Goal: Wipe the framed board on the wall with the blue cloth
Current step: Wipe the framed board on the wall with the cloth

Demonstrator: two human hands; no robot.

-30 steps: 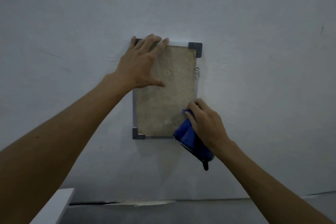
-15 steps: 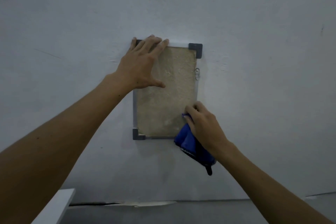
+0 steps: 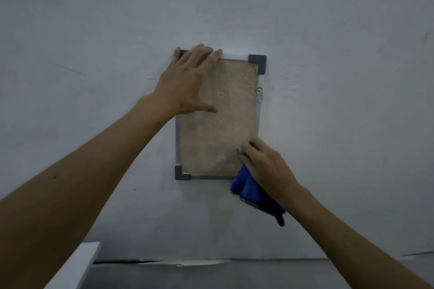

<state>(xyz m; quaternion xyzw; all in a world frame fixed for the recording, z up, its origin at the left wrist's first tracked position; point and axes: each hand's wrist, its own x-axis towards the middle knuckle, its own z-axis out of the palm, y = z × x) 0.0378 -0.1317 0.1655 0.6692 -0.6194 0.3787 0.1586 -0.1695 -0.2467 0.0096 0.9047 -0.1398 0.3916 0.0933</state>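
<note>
A framed board (image 3: 218, 122) with a tan, rough face hangs upright on the pale wall (image 3: 328, 30). The left hand (image 3: 187, 80) lies flat on its top left corner, fingers straight and spread (thumb out across the tan face). At the bottom right corner the right hand (image 3: 263, 164) presses a bunched blue cloth (image 3: 246, 189), its fingers curled over it; 1 dark tab hangs below.

Plain indoor room, bare pale painted wall (image 3: 328, 30), grey floor (image 3: 211, 274), kind unclear
</note>
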